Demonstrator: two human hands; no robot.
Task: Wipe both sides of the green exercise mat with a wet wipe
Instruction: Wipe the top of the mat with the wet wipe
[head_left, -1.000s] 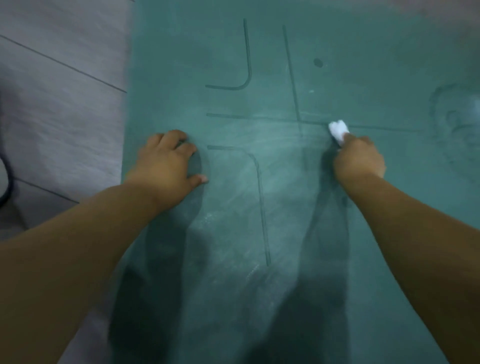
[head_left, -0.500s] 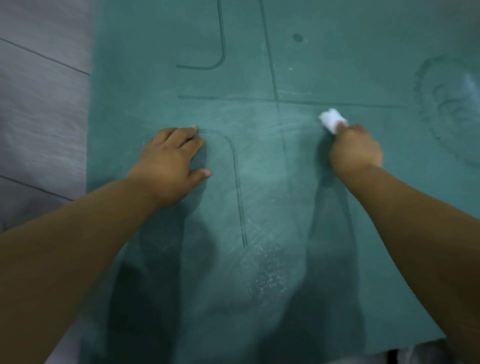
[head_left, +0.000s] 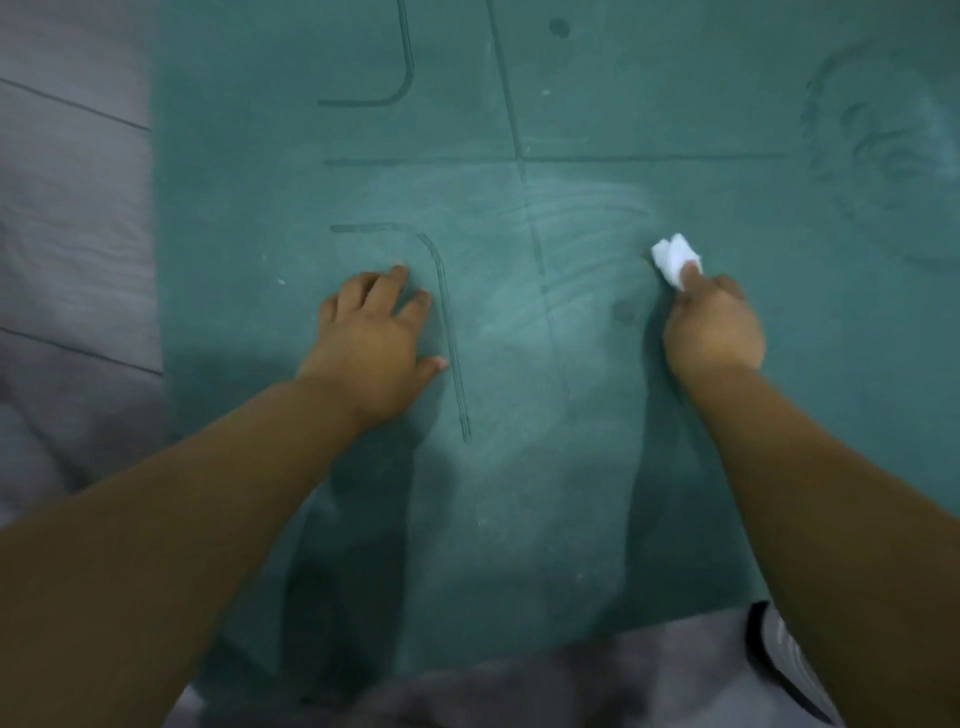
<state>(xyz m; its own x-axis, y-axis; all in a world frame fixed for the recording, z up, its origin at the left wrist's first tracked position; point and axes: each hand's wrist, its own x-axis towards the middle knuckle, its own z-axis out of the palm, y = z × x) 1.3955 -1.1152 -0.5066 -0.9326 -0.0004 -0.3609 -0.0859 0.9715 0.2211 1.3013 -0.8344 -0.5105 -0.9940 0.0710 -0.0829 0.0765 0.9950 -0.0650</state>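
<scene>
Gripping the wet wipe (head_left: 675, 257), the right hand (head_left: 714, 327) has slid nearer.

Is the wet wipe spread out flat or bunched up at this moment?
Bunched up. The wet wipe is a small crumpled wad sticking out past the right hand, pressed onto the green mat.

Green exercise mat (head_left: 597, 415) lying flat on the floor, streaked; crumpled white wet wipe (head_left: 675, 257) pressed on it

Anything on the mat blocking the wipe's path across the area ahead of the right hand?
Nothing visible does. The right hand holds the wet wipe on the green mat; only printed lines lie ahead. The left hand rests flat, off to the side.
</scene>
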